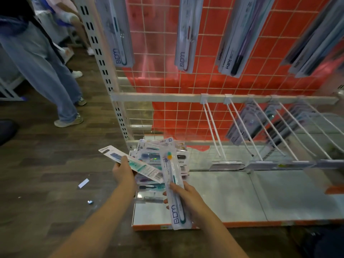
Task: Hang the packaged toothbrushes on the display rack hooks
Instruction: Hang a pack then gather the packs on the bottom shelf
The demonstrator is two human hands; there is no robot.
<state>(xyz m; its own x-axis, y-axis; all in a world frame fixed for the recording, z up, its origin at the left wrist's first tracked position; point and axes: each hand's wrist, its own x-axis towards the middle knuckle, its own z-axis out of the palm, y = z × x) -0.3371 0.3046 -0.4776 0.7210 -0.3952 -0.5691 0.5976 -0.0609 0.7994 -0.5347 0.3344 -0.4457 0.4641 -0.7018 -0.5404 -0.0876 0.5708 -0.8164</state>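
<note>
My left hand (124, 173) grips a flat toothbrush pack with a teal card back (130, 162), held slanting above a pile of packaged toothbrushes (158, 151) on the metal base shelf (223, 194). My right hand (183, 195) holds a long clear pack with a teal-handled brush (174, 183), its top end up. Empty white double-wire hooks (214, 131) slope down from the rack's crossbar (158, 96). Further right, hooks carry a few hanging packs (242, 125). More packs hang from the upper row (183, 34).
A white wire grid (186, 81) backs the rack before a red panel. A slotted upright post (104, 71) stands at the left. A person in wide jeans (46, 71) stands on the dark wood floor at the left. A paper scrap (83, 183) lies on the floor.
</note>
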